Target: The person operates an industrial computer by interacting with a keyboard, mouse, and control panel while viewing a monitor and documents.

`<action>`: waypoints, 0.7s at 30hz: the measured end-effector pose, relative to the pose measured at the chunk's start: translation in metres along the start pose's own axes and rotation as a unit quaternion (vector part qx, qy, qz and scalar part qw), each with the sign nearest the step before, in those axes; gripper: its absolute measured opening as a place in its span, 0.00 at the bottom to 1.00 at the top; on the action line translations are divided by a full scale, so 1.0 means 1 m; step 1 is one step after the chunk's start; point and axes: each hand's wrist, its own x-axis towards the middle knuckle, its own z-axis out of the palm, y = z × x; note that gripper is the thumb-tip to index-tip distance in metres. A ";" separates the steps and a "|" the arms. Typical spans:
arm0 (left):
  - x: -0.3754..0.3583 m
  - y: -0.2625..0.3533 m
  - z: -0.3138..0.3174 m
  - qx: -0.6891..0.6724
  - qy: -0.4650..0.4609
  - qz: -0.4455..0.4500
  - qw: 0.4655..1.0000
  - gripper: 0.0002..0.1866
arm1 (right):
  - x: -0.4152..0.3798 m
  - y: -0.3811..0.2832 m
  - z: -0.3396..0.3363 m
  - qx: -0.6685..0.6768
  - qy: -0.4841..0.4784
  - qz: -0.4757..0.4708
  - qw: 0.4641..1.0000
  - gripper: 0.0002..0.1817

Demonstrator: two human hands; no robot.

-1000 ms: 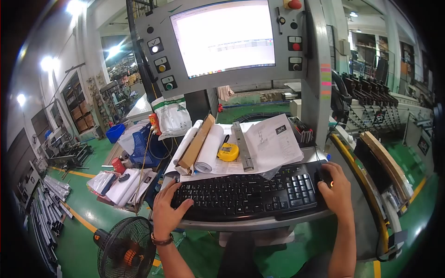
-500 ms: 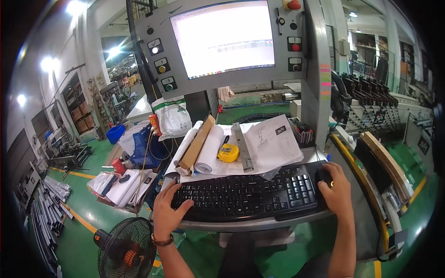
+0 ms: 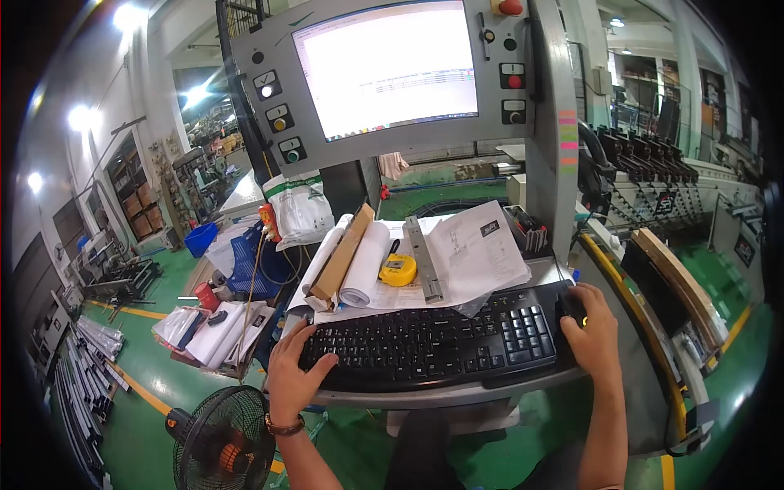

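Note:
A black keyboard (image 3: 429,347) lies along the front of the metal console shelf. At its left end rests my left hand (image 3: 296,369), fingers stretched and thumb apart, with nothing in it. To the right of the number pad, my right hand (image 3: 592,331) curls around a black computer mouse (image 3: 572,305), which it partly covers. Behind the keyboard are a yellow tape measure (image 3: 398,269), a drilled metal bar (image 3: 425,260), rolled paper (image 3: 365,265), a long cardboard piece (image 3: 343,257) and printed drawing sheets (image 3: 482,249). Above them stands a lit screen (image 3: 388,69) showing a mostly white window.
Push buttons (image 3: 278,119) and a red knob (image 3: 510,7) flank the screen. A black fan (image 3: 224,441) stands at lower left, near a box of papers (image 3: 216,331). Metal profiles (image 3: 82,392) lie on the green floor. Wooden boards (image 3: 678,286) lean at right.
The whole view has shifted a little to the left. Both hands keep their places at the keyboard and mouse.

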 end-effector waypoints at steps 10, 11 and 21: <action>0.000 0.002 -0.001 -0.004 0.001 -0.002 1.000 0.38 | 0.000 0.001 0.001 0.005 0.001 -0.004 1.000 0.28; -0.001 0.002 -0.001 -0.004 0.002 -0.003 1.000 0.38 | 0.000 0.001 0.001 0.006 0.000 -0.004 1.000 0.28; -0.001 0.001 -0.001 0.000 -0.001 -0.007 1.000 0.40 | 0.000 0.000 0.001 0.000 0.002 -0.002 1.000 0.27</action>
